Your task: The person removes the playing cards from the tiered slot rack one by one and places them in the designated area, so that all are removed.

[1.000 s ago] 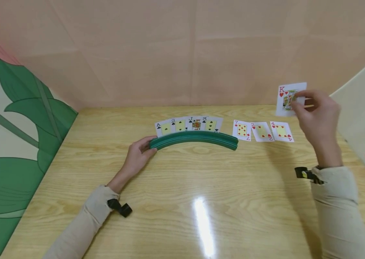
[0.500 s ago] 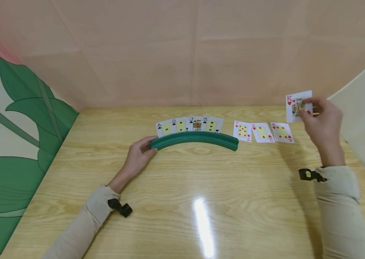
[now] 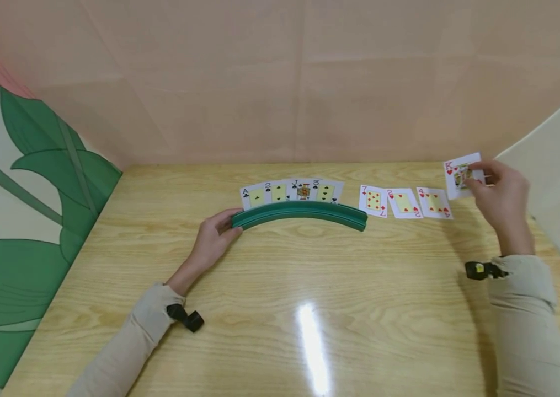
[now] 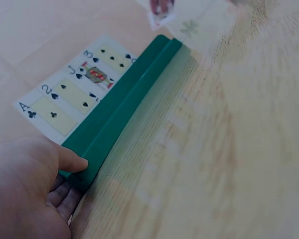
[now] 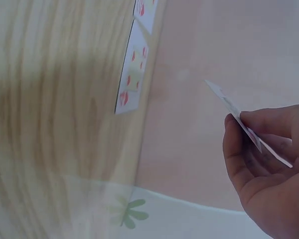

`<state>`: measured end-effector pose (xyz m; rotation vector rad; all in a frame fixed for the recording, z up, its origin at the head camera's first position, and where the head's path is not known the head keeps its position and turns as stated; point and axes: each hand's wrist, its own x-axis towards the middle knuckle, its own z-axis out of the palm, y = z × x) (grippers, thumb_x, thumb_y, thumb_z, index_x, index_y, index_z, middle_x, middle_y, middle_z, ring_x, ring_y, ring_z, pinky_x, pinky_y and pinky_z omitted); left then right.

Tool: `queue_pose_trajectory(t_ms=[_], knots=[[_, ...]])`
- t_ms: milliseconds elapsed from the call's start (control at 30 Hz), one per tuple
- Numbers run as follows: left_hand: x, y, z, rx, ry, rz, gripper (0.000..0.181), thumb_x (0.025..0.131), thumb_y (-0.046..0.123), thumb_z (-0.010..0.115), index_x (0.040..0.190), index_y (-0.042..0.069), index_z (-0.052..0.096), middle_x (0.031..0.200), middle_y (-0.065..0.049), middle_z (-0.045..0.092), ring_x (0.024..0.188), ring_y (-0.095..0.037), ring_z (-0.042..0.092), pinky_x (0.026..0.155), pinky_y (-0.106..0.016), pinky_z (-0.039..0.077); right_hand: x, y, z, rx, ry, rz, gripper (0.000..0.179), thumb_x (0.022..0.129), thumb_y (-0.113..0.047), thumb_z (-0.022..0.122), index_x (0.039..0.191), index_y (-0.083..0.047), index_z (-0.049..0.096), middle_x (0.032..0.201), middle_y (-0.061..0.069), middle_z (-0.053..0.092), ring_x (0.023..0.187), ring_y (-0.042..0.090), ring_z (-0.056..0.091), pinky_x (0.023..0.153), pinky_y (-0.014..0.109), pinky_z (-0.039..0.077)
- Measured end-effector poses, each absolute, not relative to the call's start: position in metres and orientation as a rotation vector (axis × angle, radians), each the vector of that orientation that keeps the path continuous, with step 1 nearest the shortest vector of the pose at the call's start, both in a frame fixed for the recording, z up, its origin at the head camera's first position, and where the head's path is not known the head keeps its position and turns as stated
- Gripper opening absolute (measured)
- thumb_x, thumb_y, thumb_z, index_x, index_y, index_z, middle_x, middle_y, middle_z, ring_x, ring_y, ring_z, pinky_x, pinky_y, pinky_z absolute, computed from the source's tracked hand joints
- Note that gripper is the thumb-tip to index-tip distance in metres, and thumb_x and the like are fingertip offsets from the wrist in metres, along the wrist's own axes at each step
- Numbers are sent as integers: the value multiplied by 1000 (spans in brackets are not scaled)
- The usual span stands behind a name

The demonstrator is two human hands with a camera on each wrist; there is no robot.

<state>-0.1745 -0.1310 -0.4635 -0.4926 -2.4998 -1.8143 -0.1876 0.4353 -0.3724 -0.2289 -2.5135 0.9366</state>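
My left hand grips the left end of a curved green card holder, its thumb on the front face. Standing fanned in the holder are an ace of clubs, a two, a jack and a three of spades; their lower edges are hidden. At the right, above the table, my right hand pinches a king of hearts between thumb and fingers. The right wrist view shows that card nearly edge-on.
Right of the holder lie a seven of diamonds, a two of hearts and a red four, face up in a row on the wooden table. A pink backdrop rises behind, with printed panels at both sides.
My right hand has come down and slightly to the right with the king, which is now just right of the four. My left hand and the holder stay in place.
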Motion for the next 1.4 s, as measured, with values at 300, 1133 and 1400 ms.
queue_pose_trajectory(t_ms=[300,1133,1400], knots=[[-175,-129,-461,-479,-2508,-1838,40,95,-4,62,135,-3,58,136,-21,58,127,-32,56,107,-46,45,-184,452,-381,-240,-2537,921,29,92,-10,67,115,8,66,71,-40,46,71,-14,47,59,3,37],[-175,-131,-462,-491,-2492,-1821,38,94,-1,65,132,4,62,134,-14,62,124,-25,58,105,-42,47,-183,483,-404,-178,-2929,704,38,91,-15,69,121,8,62,101,19,71,83,14,63,64,24,41],[-175,-131,-463,-508,-2493,-1805,38,94,-1,65,132,4,62,133,-14,62,123,-25,59,104,-43,48,-184,490,-408,-85,-3112,576,42,96,-19,61,126,10,54,116,44,50,100,56,49,78,61,40]])
